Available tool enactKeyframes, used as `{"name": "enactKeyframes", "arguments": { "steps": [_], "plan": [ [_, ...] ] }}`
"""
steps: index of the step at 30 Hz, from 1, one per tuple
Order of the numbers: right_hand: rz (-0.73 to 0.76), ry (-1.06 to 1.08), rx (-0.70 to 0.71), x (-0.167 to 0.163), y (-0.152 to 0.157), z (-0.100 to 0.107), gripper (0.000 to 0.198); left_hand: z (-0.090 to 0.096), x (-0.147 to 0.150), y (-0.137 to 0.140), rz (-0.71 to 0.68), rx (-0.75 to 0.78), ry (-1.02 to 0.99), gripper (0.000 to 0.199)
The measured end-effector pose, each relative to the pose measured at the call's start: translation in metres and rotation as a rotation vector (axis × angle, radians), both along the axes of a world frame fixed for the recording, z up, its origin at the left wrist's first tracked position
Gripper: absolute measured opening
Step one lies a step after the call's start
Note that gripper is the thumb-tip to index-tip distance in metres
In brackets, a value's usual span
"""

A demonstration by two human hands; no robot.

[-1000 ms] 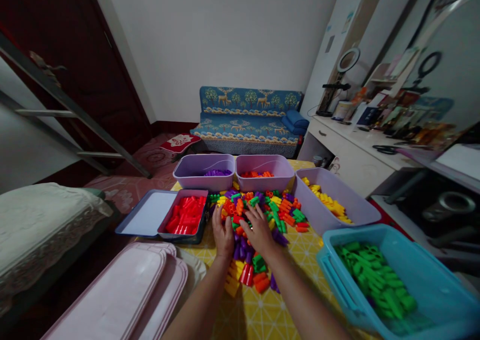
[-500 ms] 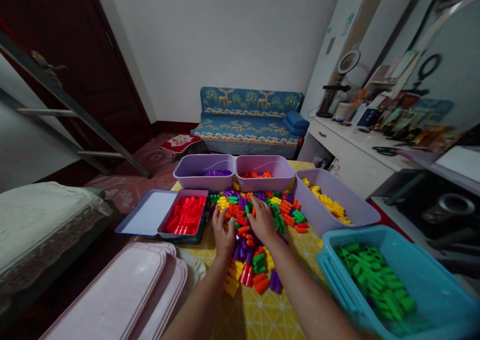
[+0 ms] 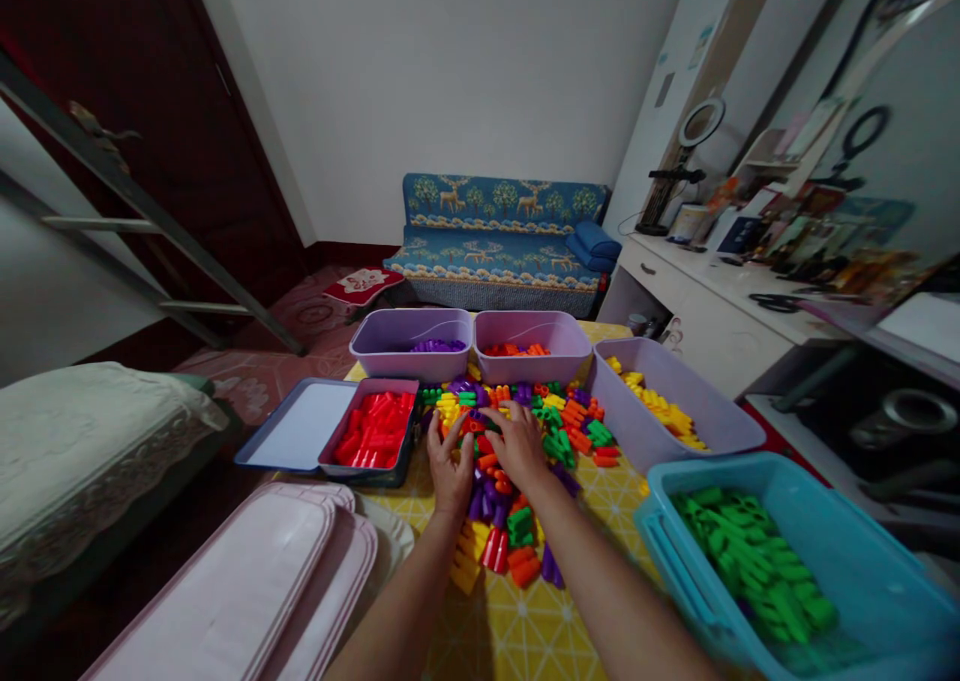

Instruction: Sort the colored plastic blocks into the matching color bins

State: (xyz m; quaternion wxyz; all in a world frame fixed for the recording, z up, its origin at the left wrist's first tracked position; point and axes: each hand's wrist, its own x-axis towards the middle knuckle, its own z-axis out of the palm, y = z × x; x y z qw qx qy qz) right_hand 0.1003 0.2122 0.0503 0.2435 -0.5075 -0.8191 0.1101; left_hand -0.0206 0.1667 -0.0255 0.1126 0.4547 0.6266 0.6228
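Observation:
A mixed pile of plastic building blocks [image 3: 491, 506] in red, orange, yellow, green and purple covers the middle of the table. Over its left part is my left hand [image 3: 451, 473], thumb and fingers spread. My right hand [image 3: 517, 448] reaches in from the other side, its thumb and forefinger apart and pointing left. Between the two sets of fingertips lie red and purple blocks [image 3: 472, 424]; neither hand has a visible grip on one. The fingertips partly merge with the pile.
Behind the pile stand a purple bin [image 3: 411, 363] with purple blocks and another bin [image 3: 531, 366] with orange ones. Yellow blocks fill a bin [image 3: 667, 456] at right, green ones a blue tub [image 3: 679, 561]. A case [image 3: 322, 461] of red blocks and pink lids [image 3: 225, 591] are left.
My right hand's fingers have shifted slightly left, towards my left hand. An orange block by its fingers no longer shows there. My left hand's thumb and forefinger have reached slightly forward.

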Motion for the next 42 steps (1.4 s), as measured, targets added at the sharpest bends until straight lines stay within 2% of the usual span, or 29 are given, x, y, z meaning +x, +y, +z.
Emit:
{"name": "enactKeyframes", "arguments": {
  "steps": [3,6,11,16,22,28,36,42],
  "plan": [
    [0.012,-0.016,0.029,-0.003,0.0,0.003,0.035,-0.001,0.0,0.0,-0.01,0.006,-0.017,0.04],
    [0.1,-0.075,0.096,-0.006,-0.003,0.008,0.032,-0.001,-0.001,0.001,-0.028,0.004,-0.018,0.046],
    [0.199,-0.169,0.084,-0.01,-0.007,0.019,0.028,-0.002,-0.001,0.001,-0.016,0.015,-0.042,0.033],
    [0.182,-0.22,0.044,-0.01,-0.011,0.02,0.027,-0.006,-0.002,0.003,-0.002,0.031,-0.085,0.026],
    [0.055,-0.252,0.021,-0.015,-0.016,0.015,0.031,-0.005,-0.004,0.004,-0.006,0.036,-0.072,0.024],
    [0.12,-0.334,-0.021,-0.02,-0.016,0.015,0.03,-0.001,-0.002,0.001,-0.044,0.011,-0.071,0.021],
    [0.09,-0.086,-0.157,-0.002,-0.01,0.005,0.029,-0.005,-0.005,0.004,-0.029,0.007,-0.082,0.027],
    [0.005,0.027,-0.058,0.016,-0.009,0.012,0.025,0.0,-0.004,0.001,-0.03,0.032,-0.11,0.032]
  ]
}}
